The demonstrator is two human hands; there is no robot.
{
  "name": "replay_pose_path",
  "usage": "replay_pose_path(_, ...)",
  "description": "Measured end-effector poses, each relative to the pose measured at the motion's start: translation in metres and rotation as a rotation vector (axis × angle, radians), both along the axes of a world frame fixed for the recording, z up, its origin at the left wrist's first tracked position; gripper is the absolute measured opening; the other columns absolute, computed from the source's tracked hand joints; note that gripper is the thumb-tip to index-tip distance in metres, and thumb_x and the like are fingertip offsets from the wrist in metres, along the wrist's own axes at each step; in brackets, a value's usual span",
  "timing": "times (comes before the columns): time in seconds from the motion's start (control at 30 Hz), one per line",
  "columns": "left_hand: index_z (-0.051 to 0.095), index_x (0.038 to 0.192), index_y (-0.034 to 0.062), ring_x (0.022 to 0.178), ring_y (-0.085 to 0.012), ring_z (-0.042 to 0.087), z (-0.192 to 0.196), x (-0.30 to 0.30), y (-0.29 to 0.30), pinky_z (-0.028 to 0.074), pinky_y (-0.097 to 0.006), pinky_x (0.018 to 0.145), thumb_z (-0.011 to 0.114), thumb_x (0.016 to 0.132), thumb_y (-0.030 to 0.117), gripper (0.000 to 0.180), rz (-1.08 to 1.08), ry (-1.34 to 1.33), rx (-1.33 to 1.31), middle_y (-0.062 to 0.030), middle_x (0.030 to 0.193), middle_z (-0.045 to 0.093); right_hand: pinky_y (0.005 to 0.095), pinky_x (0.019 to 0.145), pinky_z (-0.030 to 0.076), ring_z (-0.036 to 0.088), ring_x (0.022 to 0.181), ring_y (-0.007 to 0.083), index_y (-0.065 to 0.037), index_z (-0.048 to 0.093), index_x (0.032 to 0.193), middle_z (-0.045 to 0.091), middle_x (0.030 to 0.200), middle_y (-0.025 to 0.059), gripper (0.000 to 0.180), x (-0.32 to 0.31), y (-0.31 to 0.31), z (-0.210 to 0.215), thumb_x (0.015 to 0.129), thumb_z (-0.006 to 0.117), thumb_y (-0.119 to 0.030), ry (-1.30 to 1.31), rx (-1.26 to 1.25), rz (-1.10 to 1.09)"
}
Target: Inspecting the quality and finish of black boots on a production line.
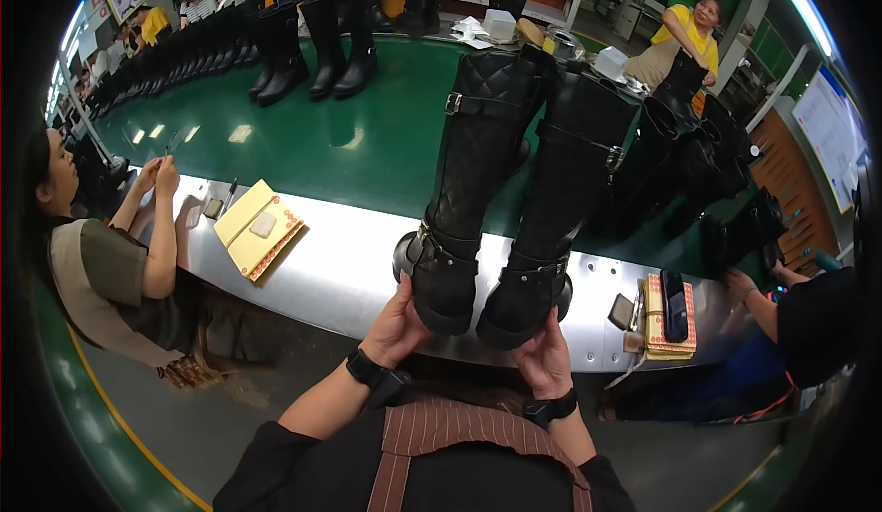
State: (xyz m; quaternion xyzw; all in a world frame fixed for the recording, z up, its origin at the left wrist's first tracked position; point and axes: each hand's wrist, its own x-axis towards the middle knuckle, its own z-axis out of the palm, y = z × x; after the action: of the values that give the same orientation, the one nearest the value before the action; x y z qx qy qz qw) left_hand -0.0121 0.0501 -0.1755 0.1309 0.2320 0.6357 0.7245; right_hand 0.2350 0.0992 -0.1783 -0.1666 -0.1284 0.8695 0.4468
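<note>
Two tall black boots stand side by side in front of me, with buckled straps at the ankles and near the tops. On the left boot (459,167) the shaft is quilted; the right boot (568,158) shows a smoother shaft. My left hand (395,328) is closed around the low heel end of the left boot, thumb up along its side. Likewise, my right hand (546,358) grips the right boot's heel end from its outer side. The fingers of both hands are partly hidden under the boots. Each wrist wears a black band.
A metal ledge (344,278) edges the green table (386,135). Left on it lies a yellow pad (246,247) with a small block; right, a phone (674,305) on another pad. More black boots (335,48) stand around. People work at left, right and across the table.
</note>
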Motion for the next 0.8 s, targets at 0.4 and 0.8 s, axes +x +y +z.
replay_pose_path(0.4,0.033,0.149,0.0088,0.135,-0.0235,0.047,0.005,0.002,-0.001,0.039,-0.045,0.113,0.04,0.102,0.052,0.064,0.061,0.117,0.057,-0.0099,0.147,0.048,0.0451,0.114,0.038,0.045,0.136,0.0288,-0.007,0.04,0.145,0.046,0.148,0.011,0.05,-0.008,-0.001,0.017,0.105,0.045,-0.036,-0.245,0.128,-0.046)
replay_pose_path(0.8,0.027,0.155,0.0114,0.141,-0.026,0.039,0.001,0.009,-0.004,0.029,-0.045,0.119,0.036,0.099,0.062,0.075,-0.284,-0.454,0.271,-0.0107,0.153,0.041,0.042,0.115,0.032,0.039,0.14,0.0279,-0.005,0.027,0.152,0.044,0.149,0.0143,0.076,-0.005,0.007,0.007,0.095,0.061,-0.042,-0.454,0.42,0.075)
